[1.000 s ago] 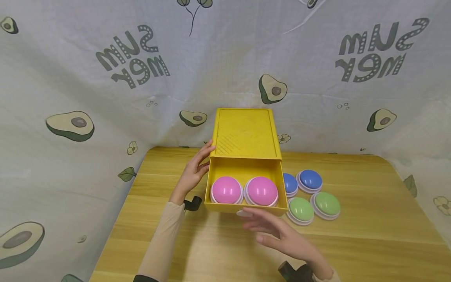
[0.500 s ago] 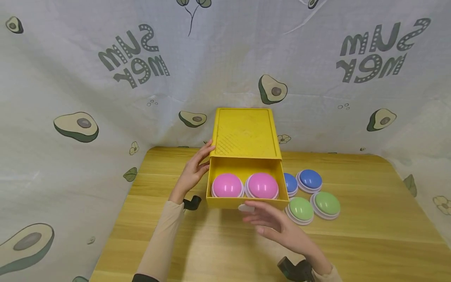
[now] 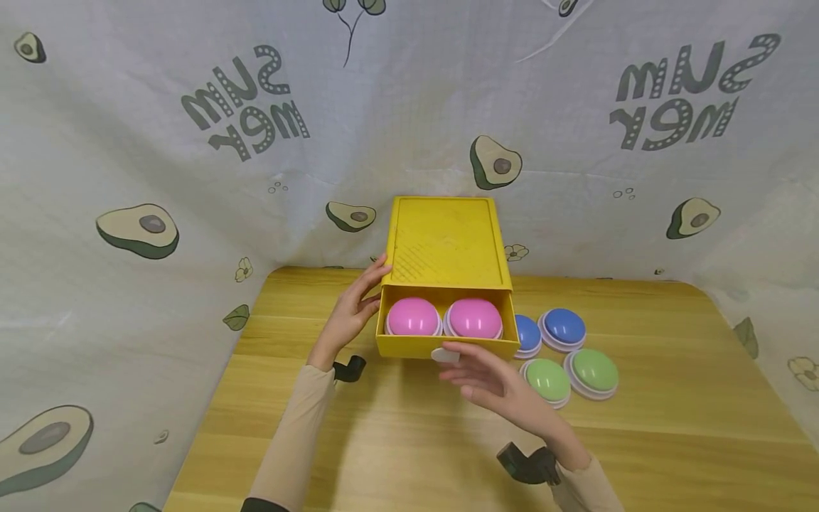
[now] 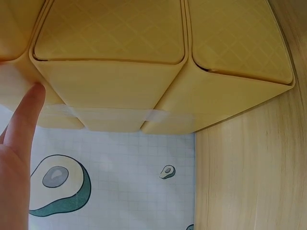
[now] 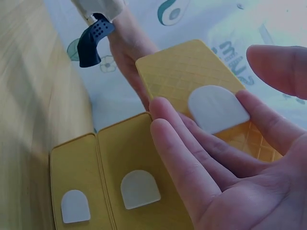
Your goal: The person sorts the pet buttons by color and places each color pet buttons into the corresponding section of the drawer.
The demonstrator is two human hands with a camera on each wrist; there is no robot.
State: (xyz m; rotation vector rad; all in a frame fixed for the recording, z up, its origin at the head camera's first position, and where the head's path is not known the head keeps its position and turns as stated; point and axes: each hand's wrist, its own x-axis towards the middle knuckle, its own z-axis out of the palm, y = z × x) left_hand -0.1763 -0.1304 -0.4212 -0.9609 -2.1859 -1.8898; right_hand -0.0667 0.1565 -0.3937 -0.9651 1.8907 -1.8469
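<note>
A yellow drawer box stands against the backdrop, its top drawer pulled partway out. Inside lie two pink domed buttons with white bases, side by side. My left hand rests along the box's left side; the left wrist view catches one straight fingertip against the yellow wall. My right hand is at the drawer front, fingers extended and thumb apart. In the right wrist view those fingers touch the front around the white tab handle.
Two blue domed buttons and two green ones lie on the wooden table, right of the box. Below the top drawer are closed lower drawers with white tabs. An avocado-print cloth hangs behind.
The top drawer has slid partway into the box with the pink buttons inside. My right hand has moved forward along with its front; my left hand has stayed in place.
</note>
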